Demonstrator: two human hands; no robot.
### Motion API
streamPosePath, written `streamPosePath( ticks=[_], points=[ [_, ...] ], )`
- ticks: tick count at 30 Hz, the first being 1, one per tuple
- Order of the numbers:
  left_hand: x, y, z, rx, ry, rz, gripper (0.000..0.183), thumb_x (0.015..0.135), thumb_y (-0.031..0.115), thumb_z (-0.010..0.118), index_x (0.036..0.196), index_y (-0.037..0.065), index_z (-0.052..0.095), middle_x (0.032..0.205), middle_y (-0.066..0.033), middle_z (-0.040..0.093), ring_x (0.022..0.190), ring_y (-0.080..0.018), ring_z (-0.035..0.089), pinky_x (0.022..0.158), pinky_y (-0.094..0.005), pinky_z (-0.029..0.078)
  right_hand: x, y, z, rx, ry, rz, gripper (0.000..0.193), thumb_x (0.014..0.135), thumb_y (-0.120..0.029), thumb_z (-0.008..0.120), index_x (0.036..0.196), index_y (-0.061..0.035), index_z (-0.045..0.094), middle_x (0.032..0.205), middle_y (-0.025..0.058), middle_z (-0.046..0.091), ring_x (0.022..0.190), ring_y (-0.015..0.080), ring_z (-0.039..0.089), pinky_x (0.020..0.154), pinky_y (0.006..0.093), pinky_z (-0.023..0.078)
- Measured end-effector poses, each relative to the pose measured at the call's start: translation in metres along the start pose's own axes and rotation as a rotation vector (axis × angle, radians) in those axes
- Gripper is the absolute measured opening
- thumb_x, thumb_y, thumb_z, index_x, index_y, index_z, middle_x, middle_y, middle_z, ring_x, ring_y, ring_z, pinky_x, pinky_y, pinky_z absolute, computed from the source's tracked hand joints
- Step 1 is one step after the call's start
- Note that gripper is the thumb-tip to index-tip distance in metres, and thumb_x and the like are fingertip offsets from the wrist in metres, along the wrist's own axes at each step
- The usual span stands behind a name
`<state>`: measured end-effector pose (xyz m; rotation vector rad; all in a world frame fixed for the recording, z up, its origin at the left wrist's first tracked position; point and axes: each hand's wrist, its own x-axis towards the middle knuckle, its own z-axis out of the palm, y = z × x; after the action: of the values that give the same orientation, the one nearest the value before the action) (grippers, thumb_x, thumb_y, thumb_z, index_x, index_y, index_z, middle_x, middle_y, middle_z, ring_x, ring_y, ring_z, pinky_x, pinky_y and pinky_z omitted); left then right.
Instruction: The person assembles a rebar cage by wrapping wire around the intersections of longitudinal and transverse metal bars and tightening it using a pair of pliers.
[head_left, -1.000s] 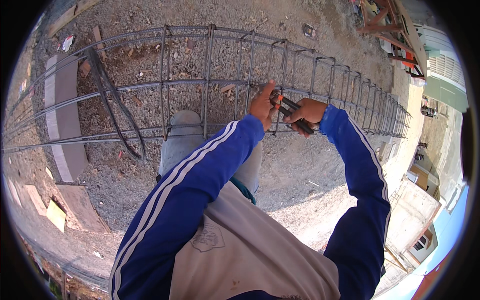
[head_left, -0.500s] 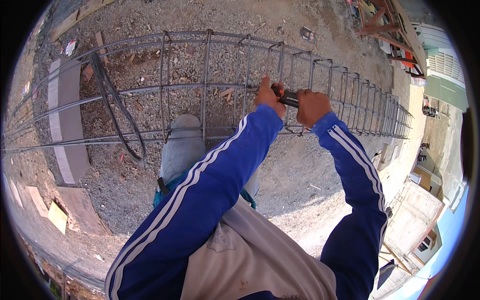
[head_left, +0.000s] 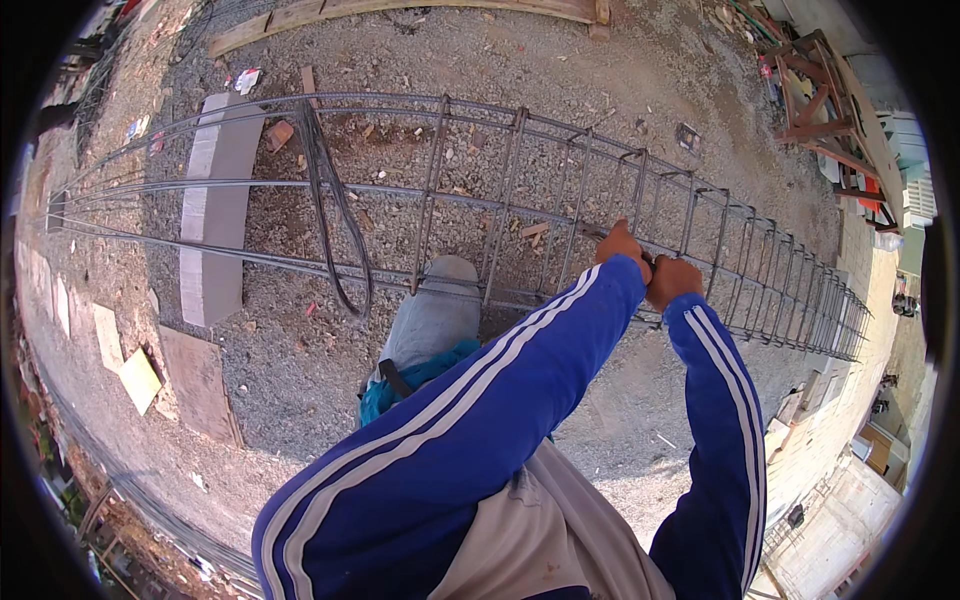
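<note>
A long rebar cage (head_left: 507, 205) of lengthwise bars and square stirrups stretches across in front of me. At its middle bar my left hand (head_left: 622, 246) is closed, the index finger stretched along the steel; what it grips is hidden. Close beside it, my right hand (head_left: 673, 281) is closed round dark-handled pliers (head_left: 650, 264), of which only a small dark piece shows between the hands. Their jaws are out of sight. Left of my hands, a folded bundle of dark tie wire (head_left: 320, 180) hangs over the cage bars.
A grey block (head_left: 212, 285) lies under the cage's left part. My knee (head_left: 445, 290) is close against the lower bar. Boards (head_left: 200, 380) lie at the lower left, a timber (head_left: 420, 10) at the far side, and a wooden frame (head_left: 820, 100) stands at the upper right.
The view has shifted, so the cage and hands appear farther right and lower. Both hands stay close together at the bar; the pliers' black and orange handle, plain before, is now mostly covered.
</note>
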<state>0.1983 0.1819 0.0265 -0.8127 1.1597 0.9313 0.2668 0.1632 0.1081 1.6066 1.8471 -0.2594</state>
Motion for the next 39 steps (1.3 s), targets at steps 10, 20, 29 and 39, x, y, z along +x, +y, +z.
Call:
streamPosePath(
  ticks=[10,20,29,39],
  points=[
    [-0.040,0.010,-0.095,0.514,-0.461,0.610,0.051,0.092,0.050,0.050,0.091,0.000,0.055,0.073,-0.0092,0.055,0.061,-0.0184,0.055,0.056,-0.0353,0.046,-0.079,-0.039,0.060,1.360,-0.159,0.110,0.022,0.084,-0.025,0.062,0.078,-0.0031,0.060,0.062,0.0068,0.058,0.050,0.0177,0.055,0.048,0.0321,0.044],
    [-0.075,0.045,-0.270,1.251,-0.744,0.685,0.030,0.099,0.030,0.043,0.101,0.003,0.057,0.077,-0.0085,0.062,0.065,-0.0158,0.062,0.054,-0.0342,0.048,-0.232,-0.136,0.139,1.650,-0.102,0.114,0.021,0.090,-0.022,0.059,0.085,-0.0009,0.058,0.063,0.0041,0.058,0.053,0.0111,0.055,0.048,0.0259,0.041],
    [-0.121,0.126,-0.268,1.030,-0.406,1.614,0.024,0.093,0.026,0.053,0.098,0.003,0.061,0.075,-0.0170,0.060,0.065,-0.0300,0.058,0.062,-0.0392,0.046,-0.275,-0.163,0.187,1.862,0.250,0.191,0.023,0.092,-0.022,0.058,0.091,0.0008,0.060,0.068,0.0065,0.062,0.061,0.0133,0.059,0.056,0.0275,0.046],
    [-0.002,0.292,-0.309,1.668,0.542,1.204,0.098,0.064,0.065,0.071,0.120,-0.013,0.051,0.111,-0.0273,0.060,0.103,-0.0406,0.058,0.086,-0.0457,0.047,-0.288,-0.172,0.289,2.039,0.162,0.393,0.028,0.088,-0.025,0.062,0.086,0.0032,0.061,0.070,0.0077,0.062,0.058,0.0154,0.060,0.058,0.0293,0.048]
  ],
)
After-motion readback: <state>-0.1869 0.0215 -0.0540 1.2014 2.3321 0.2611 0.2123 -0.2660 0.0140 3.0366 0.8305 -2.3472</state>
